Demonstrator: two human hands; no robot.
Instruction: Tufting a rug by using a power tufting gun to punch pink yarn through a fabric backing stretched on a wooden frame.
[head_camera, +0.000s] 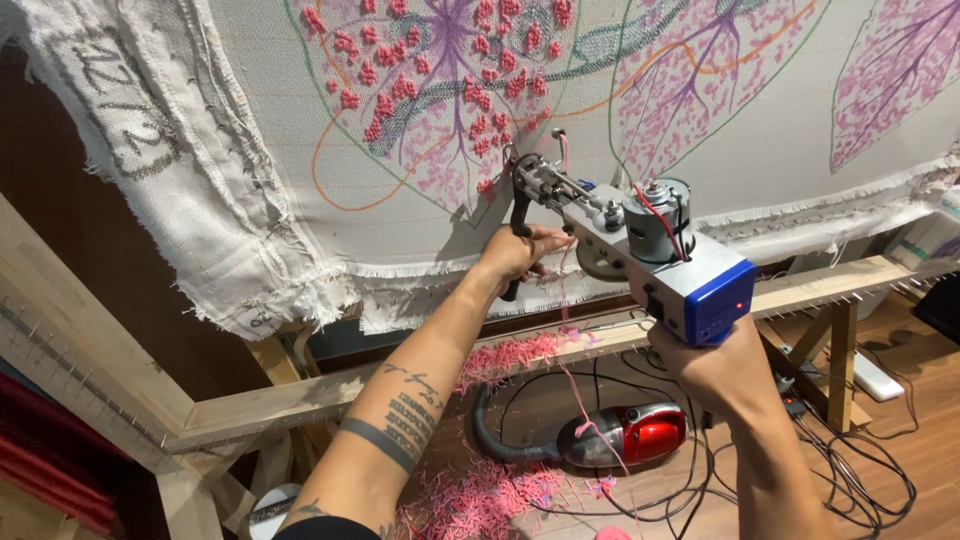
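wood floor, red vac, pink yarn scraps, black cables, wood frame legs

a stretched cloth fills the upper part of the frame, hung on a wooden frame whose beam runs below it from lower left to the right edge. at centre, a tufting gun sits in front of the cloth, its tip touching it. the left hand grips the gun's front handle (left of the gun's body); the right hand holds its rear grip from below. on the floor beneath, at lower centre, lies a small vacuum cleaner, with yarn scraps to its left and cables to its right.
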